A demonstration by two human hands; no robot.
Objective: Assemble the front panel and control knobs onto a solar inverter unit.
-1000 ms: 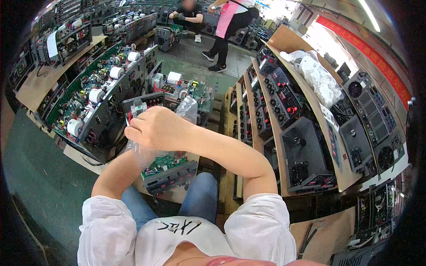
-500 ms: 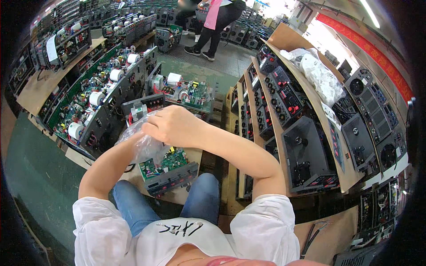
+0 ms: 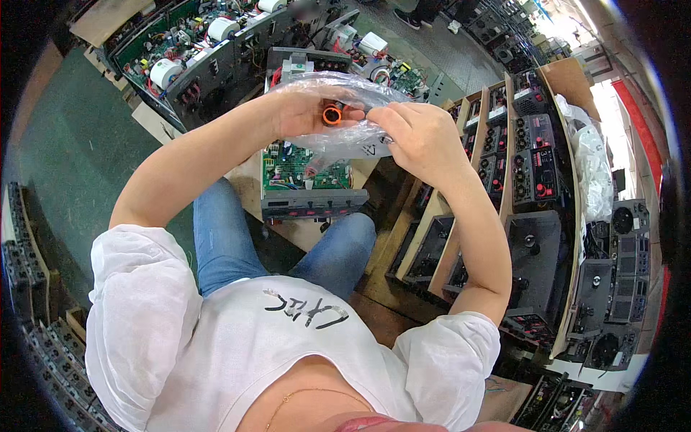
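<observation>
My left hand [image 3: 306, 111] reaches into a clear plastic bag [image 3: 345, 144], its fingers curled round a small black part with an orange ring [image 3: 332, 115]. My right hand [image 3: 425, 137] pinches the bag near its right side, close to the left fingertips. Whether those right fingers also hold something inside the film cannot be made out. Just below the bag, between my knees, sits an open grey unit with a green circuit board [image 3: 295, 169]; the bag and my hands cover its far part.
Open chassis with boards and white coils [image 3: 167, 72] stand ahead on the left. To my right, a wooden rack [image 3: 507, 144] holds black units with red knobs, with a deep grey housing [image 3: 536, 252] next to it. A crumpled plastic bag [image 3: 592, 169] lies farther right.
Both hands have moved right and spread apart with the bag. The orange-ringed part now shows in the left hand. My view has tilted down and shifted left.
</observation>
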